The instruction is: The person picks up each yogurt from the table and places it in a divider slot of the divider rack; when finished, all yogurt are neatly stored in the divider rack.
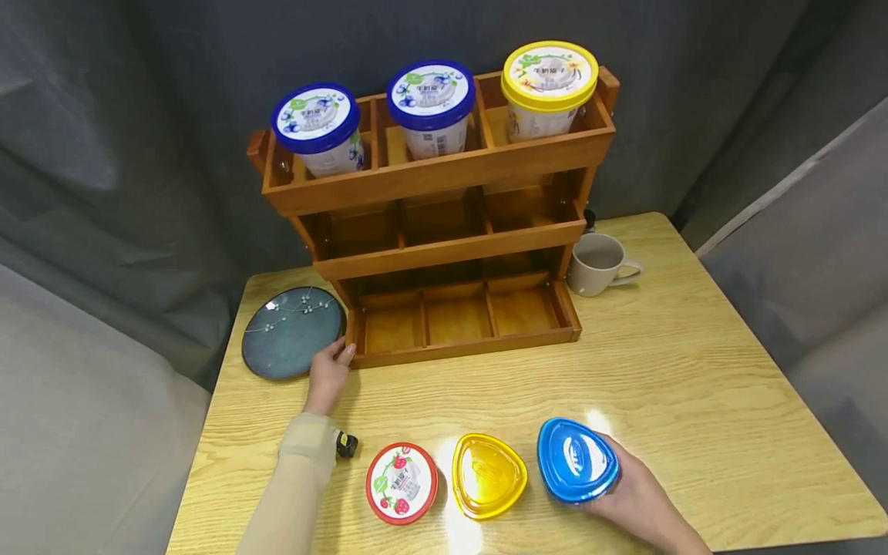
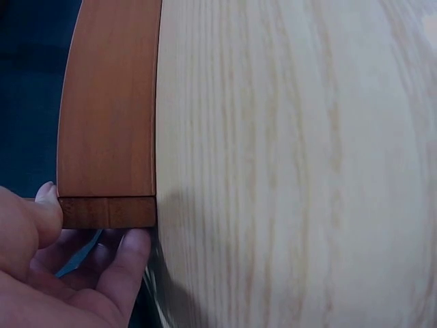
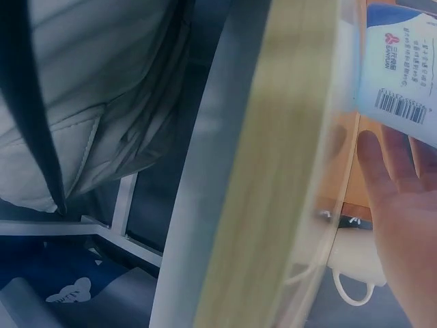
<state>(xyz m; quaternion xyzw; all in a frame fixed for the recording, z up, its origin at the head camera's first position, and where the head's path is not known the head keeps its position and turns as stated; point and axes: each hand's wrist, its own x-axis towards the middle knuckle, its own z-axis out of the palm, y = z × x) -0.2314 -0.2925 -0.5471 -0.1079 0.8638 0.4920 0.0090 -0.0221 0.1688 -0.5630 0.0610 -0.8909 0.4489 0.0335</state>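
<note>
My left hand is at the front left corner of a three-tier wooden rack. In the left wrist view its thumb and fingers grip the rack's end from two sides. My right hand holds a tub with a blue three-sided lid near the front of the table. The right wrist view shows the white side of that tub with a barcode. To its left stand a yellow-lidded three-sided tub and a round red-rimmed tub with raspberries on its lid.
The top tier holds two blue-lidded tubs and a yellow-lidded round tub. A dark blue plate lies left of the rack, a light mug right of it. A small black object lies by the left sleeve.
</note>
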